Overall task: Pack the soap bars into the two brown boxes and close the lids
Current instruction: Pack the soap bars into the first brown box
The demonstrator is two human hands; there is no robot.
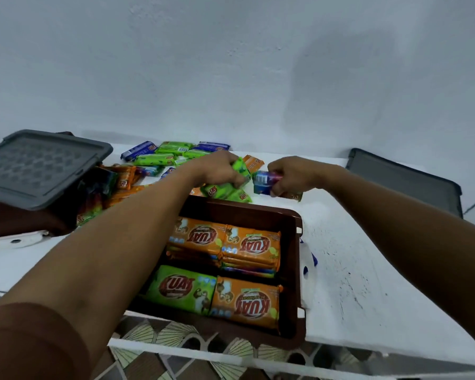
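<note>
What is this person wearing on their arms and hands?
The left hand and right hand are bare: no gloves, rings or watch show. A dark reddish-brown sleeve covers the left upper arm and ends near the elbow. The right forearm is uncovered as far as the picture reaches.

Before you stands a plain painted wall (231, 64), pale blue-white and matt, with faint roughness in its surface. A soft grey shadow (340, 86) lies on it to the right of centre. The light is even and diffuse, and its source is out of view. Below the wall runs a white tabletop (354, 283), meeting it along a straight joint. The right part of the tabletop is flecked with small dark specks and streaks. Beneath the table, nearest you, shows the floor (159, 335), tiled in a repeating fan-and-scallop pattern of cream, green and brown.
</note>
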